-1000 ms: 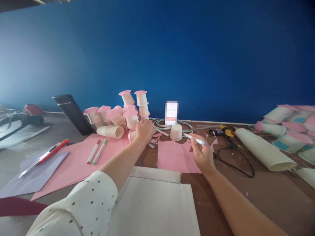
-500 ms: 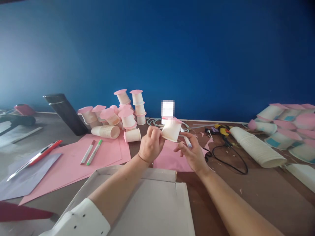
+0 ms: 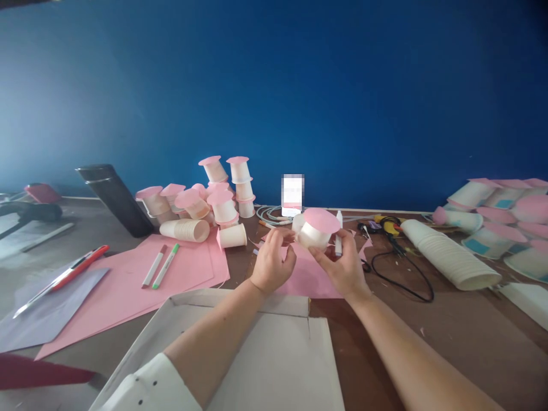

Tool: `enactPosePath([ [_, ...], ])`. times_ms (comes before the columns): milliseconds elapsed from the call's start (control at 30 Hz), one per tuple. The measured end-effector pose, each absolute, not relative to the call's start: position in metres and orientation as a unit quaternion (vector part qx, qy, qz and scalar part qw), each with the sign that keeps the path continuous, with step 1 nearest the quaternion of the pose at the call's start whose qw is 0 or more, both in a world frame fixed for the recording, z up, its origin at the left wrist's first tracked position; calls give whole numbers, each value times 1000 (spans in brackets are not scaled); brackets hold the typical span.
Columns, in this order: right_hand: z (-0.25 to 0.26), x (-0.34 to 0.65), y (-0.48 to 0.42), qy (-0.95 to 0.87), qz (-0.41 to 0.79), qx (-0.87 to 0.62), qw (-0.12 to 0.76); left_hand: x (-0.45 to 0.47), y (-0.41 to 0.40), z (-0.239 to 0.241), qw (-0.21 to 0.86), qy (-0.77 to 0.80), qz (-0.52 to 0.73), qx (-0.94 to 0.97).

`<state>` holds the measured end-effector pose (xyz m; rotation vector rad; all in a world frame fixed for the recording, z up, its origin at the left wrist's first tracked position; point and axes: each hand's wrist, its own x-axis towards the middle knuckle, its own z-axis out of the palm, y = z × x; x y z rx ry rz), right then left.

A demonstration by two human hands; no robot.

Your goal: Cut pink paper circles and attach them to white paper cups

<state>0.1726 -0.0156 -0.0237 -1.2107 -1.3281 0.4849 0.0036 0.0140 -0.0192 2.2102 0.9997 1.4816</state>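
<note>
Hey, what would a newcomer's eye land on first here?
Likely the deep blue wall filling the upper view. Below it, near the middle, the right hand holds a pink-topped paper cup. A similar cup cluster sits to the left, near a leaning black bottle; another cup pile sits far right.

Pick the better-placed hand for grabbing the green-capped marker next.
Left, likely: the left hand is nearer the green-capped marker, though its contact with the pink-topped paper cup is unclear. The right hand grips that cup and a white marker.

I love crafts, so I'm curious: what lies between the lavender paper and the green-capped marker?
In the head view, a dark-red-capped marker, lying on pink paper.
</note>
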Motion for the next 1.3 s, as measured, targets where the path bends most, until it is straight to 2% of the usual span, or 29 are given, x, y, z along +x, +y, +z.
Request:
enactPosePath([
  [167,-26,173,-16,-578,105,-571,573,7,11,-14,356,405,516,665],
  [300,-27,165,-18,-596,75,-578,552,14,7,-13,420,416,493,639],
  [567,-27,152,-21,-628,55,-565,532,23,4,-14,389,459,506,618],
  [933,-33,159,-17,-643,106,-537,536,-11,38,-2,219,616,471,592],
  [1167,-30,160,-19,-646,107,-531,538,-9,36,1,218,627,439,606],
  [1300,-30,162,-18,-635,97,-542,542,-25,25,14,103,604,466,638],
])
